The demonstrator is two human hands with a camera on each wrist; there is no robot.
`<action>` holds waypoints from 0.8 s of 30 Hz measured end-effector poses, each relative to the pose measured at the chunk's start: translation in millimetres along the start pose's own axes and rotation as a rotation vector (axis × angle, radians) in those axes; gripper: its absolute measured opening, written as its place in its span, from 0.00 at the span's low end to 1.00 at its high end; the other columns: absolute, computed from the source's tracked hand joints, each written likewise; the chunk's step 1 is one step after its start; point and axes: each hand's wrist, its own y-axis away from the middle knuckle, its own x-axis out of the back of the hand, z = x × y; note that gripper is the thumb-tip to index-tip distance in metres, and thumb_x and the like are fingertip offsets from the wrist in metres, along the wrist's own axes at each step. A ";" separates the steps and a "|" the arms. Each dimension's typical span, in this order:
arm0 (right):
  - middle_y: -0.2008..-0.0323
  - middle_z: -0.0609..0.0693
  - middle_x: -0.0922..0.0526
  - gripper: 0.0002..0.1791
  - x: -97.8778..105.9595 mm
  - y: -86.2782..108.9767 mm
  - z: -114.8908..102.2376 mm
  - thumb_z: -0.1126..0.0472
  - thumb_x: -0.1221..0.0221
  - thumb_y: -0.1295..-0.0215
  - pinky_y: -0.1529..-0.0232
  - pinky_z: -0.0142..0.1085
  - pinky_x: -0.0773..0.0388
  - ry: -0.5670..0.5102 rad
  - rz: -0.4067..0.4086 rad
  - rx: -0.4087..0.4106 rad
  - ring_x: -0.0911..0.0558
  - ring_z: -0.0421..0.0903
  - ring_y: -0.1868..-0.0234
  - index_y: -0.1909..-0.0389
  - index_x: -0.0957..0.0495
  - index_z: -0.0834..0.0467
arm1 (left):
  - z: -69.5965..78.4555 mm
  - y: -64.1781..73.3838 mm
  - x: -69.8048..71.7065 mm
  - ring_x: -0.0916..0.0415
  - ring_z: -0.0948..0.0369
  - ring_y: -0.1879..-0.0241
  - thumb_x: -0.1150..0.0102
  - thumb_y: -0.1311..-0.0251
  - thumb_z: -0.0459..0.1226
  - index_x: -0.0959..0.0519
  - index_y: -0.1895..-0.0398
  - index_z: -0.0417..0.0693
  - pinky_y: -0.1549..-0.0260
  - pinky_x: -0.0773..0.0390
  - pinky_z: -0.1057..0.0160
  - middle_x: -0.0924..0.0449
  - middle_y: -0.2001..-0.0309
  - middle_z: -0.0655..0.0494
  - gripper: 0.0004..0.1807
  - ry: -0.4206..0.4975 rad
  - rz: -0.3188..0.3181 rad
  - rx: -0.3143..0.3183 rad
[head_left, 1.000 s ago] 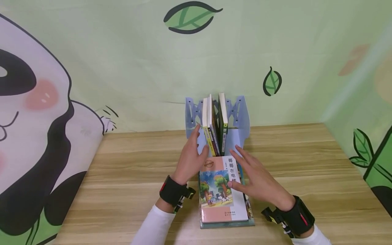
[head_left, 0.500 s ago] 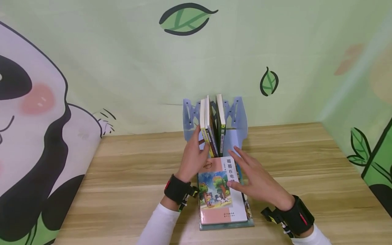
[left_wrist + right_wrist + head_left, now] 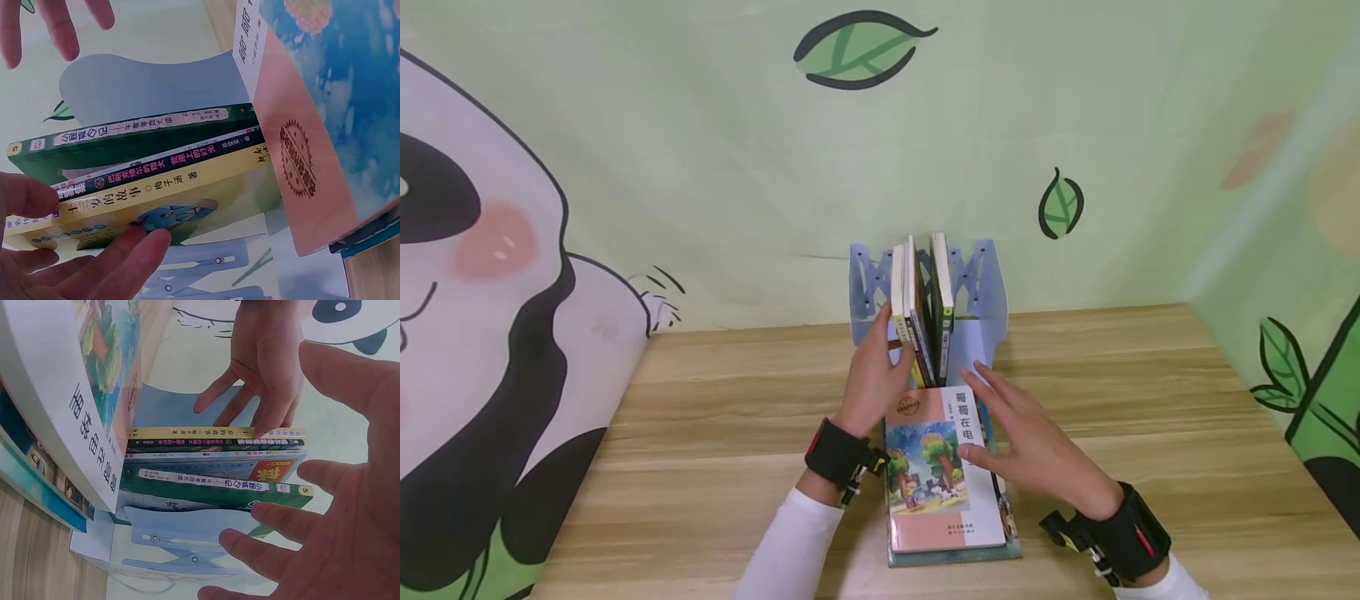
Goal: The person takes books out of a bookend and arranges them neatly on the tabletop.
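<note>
In the head view my left hand (image 3: pixel 875 375) is at the left side of the standing books, its fingers extended. The left wrist view shows fingertips against the cover of the yellow-spined book (image 3: pixel 144 200) and the thumb at its spine. Beside it stand thin books with a dark spine (image 3: pixel 169 159), then a green book (image 3: pixel 144 137), with a gap toward the top. They stand in a pale blue bookshelf rack (image 3: pixel 992 287). My right hand (image 3: pixel 1037 433), fingers spread and holding nothing, hovers at the right of a pink-and-white book (image 3: pixel 925 529) lying flat.
Under the pink-and-white book lies a larger teal-edged book (image 3: pixel 955 557), part of a stack in front of the rack. The wooden table (image 3: pixel 722 417) meets a green wall cloth (image 3: pixel 700 125) with a printed panda right behind the rack.
My left hand has moved slightly right, from near the yellow-spined book to touching it. The right hand stays nearly still with its fingers spread. The head view has shifted slightly.
</note>
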 end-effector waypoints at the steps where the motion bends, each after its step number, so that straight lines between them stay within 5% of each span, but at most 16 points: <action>1: 0.22 0.56 0.51 0.51 0.0 0.1 -0.1 0.47 0.34 0.39 0.35 0.67 0.38 -0.002 -0.002 -0.002 0.43 0.66 0.26 0.21 0.54 0.45 | 0.1 -0.2 0.0 0.22 0.50 0.43 0.54 0.28 0.39 0.54 0.21 0.48 0.63 0.18 0.57 0.42 0.25 0.47 0.36 -0.011 0.003 0.002; 13: 0.22 0.57 0.51 0.51 0.3 -0.2 -0.3 0.48 0.34 0.39 0.35 0.67 0.37 -0.007 -0.003 0.003 0.43 0.66 0.26 0.21 0.54 0.45 | 0.2 -3.6 -3.3 0.21 0.52 0.46 0.52 0.29 0.40 0.55 0.21 0.49 0.74 0.24 0.64 0.35 0.29 0.47 0.38 -0.103 0.032 -0.006; 17: 0.22 0.57 0.51 0.51 0.1 -0.2 -0.1 0.48 0.34 0.39 0.35 0.67 0.38 -0.009 -0.003 0.002 0.42 0.66 0.26 0.21 0.54 0.45 | 2.1 -4.7 -4.8 0.18 0.50 0.65 0.52 0.28 0.42 0.54 0.21 0.45 0.78 0.30 0.63 0.39 0.26 0.44 0.38 -0.138 0.042 -0.004; 20: 0.22 0.56 0.51 0.51 0.5 -0.1 -0.1 0.48 0.34 0.39 0.35 0.67 0.38 -0.011 -0.003 0.000 0.42 0.66 0.26 0.21 0.54 0.46 | 2.9 -6.8 -7.0 0.19 0.50 0.67 0.51 0.28 0.43 0.55 0.21 0.46 0.75 0.26 0.60 0.40 0.26 0.42 0.39 -0.143 0.049 -0.015; 24: 0.22 0.56 0.51 0.50 1.0 0.0 0.1 0.48 0.34 0.38 0.35 0.67 0.38 -0.017 -0.007 -0.003 0.43 0.66 0.26 0.21 0.54 0.46 | 3.0 -10.4 -10.6 0.19 0.49 0.51 0.50 0.29 0.42 0.58 0.21 0.47 0.62 0.18 0.57 0.39 0.27 0.41 0.40 -0.140 0.058 -0.027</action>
